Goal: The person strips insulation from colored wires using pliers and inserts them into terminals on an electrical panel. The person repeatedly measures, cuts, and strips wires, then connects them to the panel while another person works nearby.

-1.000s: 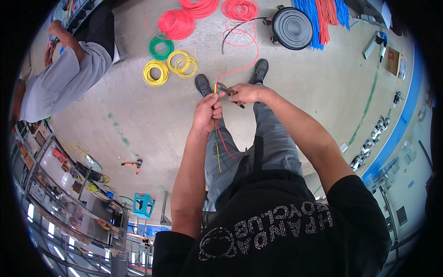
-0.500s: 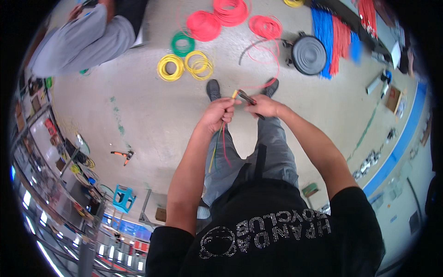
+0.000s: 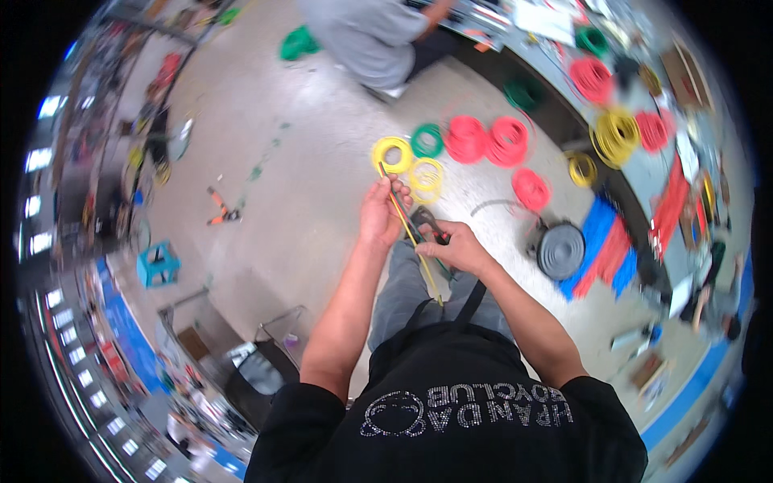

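Note:
I stand over a grey floor and hold a thin bundle of wires, yellow, red and dark strands, in front of my legs. My left hand is closed around the bundle near its upper end. My right hand pinches the same wires lower down and also grips a small hand tool with a red handle. The loose ends of the wires hang down past my trousers.
Coils of yellow, green and red wire lie on the floor ahead. A grey round reel sits on blue and red wire bundles at right. Another person in grey crouches at the top. Shelving lines the left.
The view has swung, so the coils and the other person now sit higher and to the right. My hands have stayed together on the wires, the right one lower on the bundle.

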A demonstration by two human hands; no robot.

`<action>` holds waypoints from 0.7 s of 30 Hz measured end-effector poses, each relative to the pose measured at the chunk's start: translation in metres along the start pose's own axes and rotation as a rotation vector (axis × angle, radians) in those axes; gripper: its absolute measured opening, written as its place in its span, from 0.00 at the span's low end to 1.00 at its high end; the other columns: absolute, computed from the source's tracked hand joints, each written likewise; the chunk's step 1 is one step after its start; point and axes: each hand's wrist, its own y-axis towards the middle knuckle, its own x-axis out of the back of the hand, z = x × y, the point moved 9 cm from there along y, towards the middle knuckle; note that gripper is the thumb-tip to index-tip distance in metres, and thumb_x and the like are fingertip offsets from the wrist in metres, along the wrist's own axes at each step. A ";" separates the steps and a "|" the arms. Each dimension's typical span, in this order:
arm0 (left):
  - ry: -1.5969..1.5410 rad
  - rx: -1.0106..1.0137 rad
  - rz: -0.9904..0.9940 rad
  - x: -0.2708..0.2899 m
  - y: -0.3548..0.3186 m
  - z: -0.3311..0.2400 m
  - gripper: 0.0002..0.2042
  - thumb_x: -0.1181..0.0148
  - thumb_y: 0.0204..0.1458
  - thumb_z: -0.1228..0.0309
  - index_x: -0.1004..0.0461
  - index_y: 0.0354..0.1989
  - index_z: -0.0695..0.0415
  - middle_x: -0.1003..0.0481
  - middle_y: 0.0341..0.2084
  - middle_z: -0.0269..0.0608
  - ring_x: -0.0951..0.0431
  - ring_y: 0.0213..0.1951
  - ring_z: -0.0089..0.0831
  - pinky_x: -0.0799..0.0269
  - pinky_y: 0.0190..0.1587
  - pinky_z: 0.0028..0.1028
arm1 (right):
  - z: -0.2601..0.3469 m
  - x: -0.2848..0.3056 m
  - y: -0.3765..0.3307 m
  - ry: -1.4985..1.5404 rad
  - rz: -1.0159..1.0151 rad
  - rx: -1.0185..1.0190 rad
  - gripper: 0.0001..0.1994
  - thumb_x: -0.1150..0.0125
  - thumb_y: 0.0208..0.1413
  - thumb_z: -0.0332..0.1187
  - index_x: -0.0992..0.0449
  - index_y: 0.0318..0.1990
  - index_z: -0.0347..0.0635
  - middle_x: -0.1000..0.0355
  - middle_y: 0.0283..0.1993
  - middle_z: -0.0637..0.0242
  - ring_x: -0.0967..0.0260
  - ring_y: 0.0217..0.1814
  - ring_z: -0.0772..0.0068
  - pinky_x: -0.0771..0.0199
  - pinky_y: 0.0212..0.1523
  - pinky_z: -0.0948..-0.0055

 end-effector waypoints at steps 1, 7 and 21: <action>-0.035 -0.096 -0.055 0.008 -0.021 -0.015 0.10 0.51 0.69 0.65 0.30 0.47 0.60 0.27 0.31 0.36 0.26 0.33 0.27 0.25 0.37 0.29 | 0.019 -0.016 0.000 -0.141 0.078 0.038 0.20 0.26 0.53 0.43 0.20 0.43 0.35 0.32 0.25 0.77 0.38 0.27 0.81 0.33 0.31 0.72; -0.336 -0.410 -0.088 0.061 -0.150 -0.089 0.09 0.52 0.70 0.65 0.32 0.47 0.58 0.38 0.22 0.29 0.42 0.19 0.19 0.43 0.22 0.20 | 0.073 -0.143 -0.042 -0.090 0.410 -0.015 0.14 0.31 0.57 0.40 0.21 0.38 0.36 0.30 0.25 0.76 0.37 0.29 0.84 0.35 0.30 0.75; -0.689 -0.943 -0.449 0.312 -0.416 -0.220 0.11 0.52 0.70 0.66 0.31 0.49 0.61 0.39 0.22 0.28 0.43 0.19 0.17 0.47 0.20 0.20 | 0.105 -0.463 -0.103 -0.431 0.992 0.104 0.12 0.40 0.64 0.39 0.24 0.35 0.38 0.26 0.27 0.70 0.31 0.28 0.82 0.30 0.31 0.77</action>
